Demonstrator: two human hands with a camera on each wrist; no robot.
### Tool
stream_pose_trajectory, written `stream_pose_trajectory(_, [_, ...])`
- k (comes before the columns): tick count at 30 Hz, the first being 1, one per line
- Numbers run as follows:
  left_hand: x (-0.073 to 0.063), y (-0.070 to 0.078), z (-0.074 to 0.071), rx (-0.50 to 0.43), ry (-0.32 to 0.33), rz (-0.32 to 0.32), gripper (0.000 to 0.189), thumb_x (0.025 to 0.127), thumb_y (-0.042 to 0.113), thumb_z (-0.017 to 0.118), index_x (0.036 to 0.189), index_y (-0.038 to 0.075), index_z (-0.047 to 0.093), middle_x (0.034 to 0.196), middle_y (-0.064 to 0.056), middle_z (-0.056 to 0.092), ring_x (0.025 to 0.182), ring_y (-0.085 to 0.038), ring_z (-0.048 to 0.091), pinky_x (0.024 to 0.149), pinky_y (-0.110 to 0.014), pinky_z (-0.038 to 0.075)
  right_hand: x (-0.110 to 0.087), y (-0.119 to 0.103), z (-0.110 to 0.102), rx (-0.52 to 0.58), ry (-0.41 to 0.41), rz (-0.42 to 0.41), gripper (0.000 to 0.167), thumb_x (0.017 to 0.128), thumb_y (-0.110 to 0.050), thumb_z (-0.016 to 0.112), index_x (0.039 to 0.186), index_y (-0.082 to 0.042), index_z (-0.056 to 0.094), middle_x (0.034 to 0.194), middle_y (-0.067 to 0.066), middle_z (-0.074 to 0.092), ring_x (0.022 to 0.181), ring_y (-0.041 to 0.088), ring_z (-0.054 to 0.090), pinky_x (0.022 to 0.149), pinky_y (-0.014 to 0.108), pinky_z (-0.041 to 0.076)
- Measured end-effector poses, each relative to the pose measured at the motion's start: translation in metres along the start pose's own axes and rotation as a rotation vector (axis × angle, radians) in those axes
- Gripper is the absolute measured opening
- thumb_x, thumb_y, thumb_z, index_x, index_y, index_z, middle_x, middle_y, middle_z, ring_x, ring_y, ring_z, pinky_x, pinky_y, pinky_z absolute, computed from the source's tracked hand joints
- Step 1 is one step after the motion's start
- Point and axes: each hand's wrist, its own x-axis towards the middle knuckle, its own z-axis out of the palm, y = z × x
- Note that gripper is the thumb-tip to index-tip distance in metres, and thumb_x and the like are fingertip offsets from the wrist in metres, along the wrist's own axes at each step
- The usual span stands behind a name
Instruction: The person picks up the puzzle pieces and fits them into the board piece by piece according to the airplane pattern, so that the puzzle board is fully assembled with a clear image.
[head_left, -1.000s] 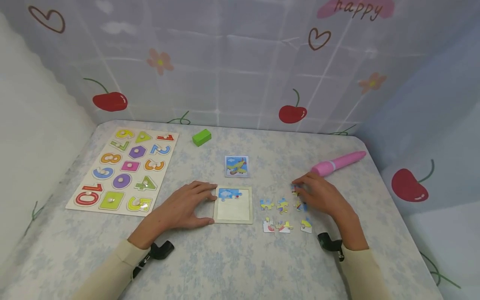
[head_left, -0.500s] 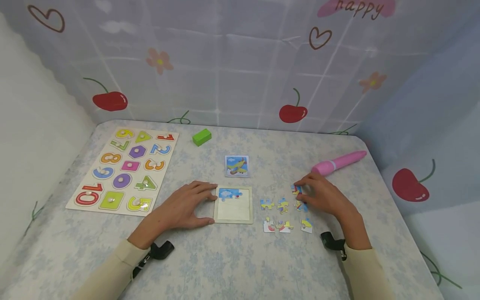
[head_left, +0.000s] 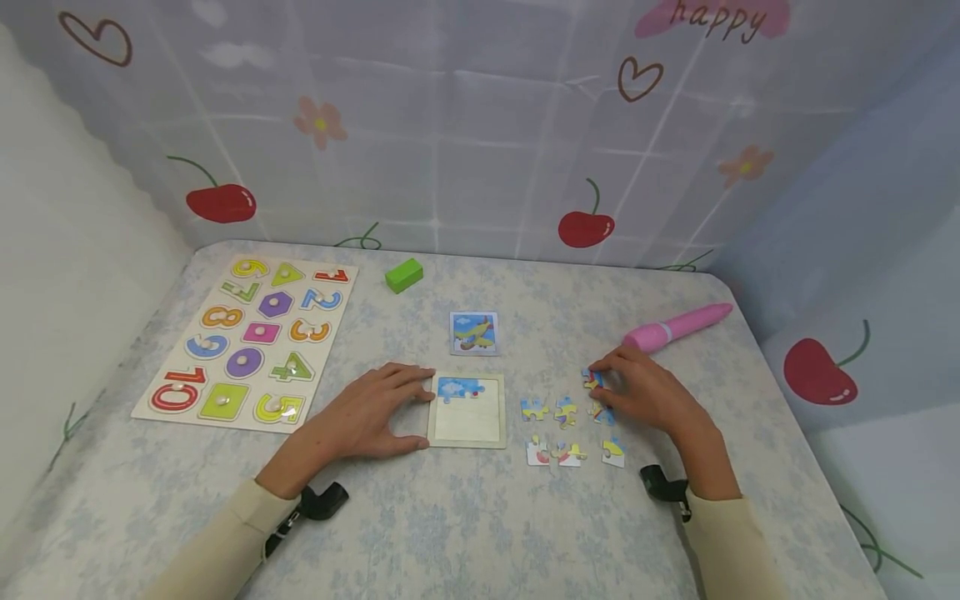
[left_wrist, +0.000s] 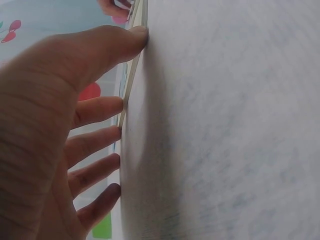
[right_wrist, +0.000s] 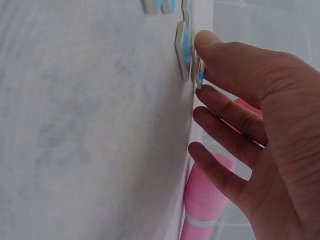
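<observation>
A shallow square puzzle tray [head_left: 503,410] lies on the table, with joined blue-sky pieces [head_left: 459,387] in its upper left. My left hand [head_left: 367,412] rests at the tray's left side, its thumb and extended fingers touching the edge. To the right, my right hand [head_left: 652,396] pinches a small jigsaw piece [head_left: 592,379] with blue and red print between thumb and fingers, partly covered in the head view. In the right wrist view that jigsaw piece [right_wrist: 200,75] shows edge-on by the thumb. Several loose jigsaw pieces [head_left: 566,412] lie between tray and hand.
Behind the tray lies a picture card [head_left: 473,333] of a yellow plane. A number-and-shape board [head_left: 258,333] covers the left side. A green block [head_left: 404,275] sits near the back, and a pink pen-shaped object [head_left: 678,327] lies just beyond my right hand.
My right hand has shifted slightly to the right, uncovering more of the jigsaw piece at its fingertips. The left hand and the tray have stayed put.
</observation>
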Motion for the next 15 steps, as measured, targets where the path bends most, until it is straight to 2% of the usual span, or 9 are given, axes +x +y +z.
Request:
stream_pose_trajectory(6, [0.0, 0.001, 0.0, 0.003, -0.004, -0.003, 0.061, 0.087, 0.054, 0.087, 0.135, 0.017, 0.074, 0.161, -0.002, 0.054, 0.143, -0.026, 0.052, 0.111, -0.053, 0.049, 0.002, -0.01, -0.001, -0.006, 0.003, -0.005, 0.038, 0.094, -0.029, 0.087, 0.127, -0.012, 0.077, 0.129, 0.01, 0.068, 0.121, 0.031, 0.062, 0.101, 0.057, 0.056])
stream_pose_trajectory(15, [0.001, 0.001, -0.001, -0.005, -0.004, -0.006, 0.06, 0.087, 0.052, 0.088, 0.133, 0.017, 0.074, 0.16, -0.003, 0.055, 0.143, -0.026, 0.052, 0.111, -0.052, 0.049, 0.011, -0.036, 0.001, 0.004, 0.022, -0.088, 0.036, 0.093, -0.027, 0.088, 0.125, -0.014, 0.078, 0.125, 0.005, 0.07, 0.117, 0.028, 0.066, 0.098, 0.053, 0.058])
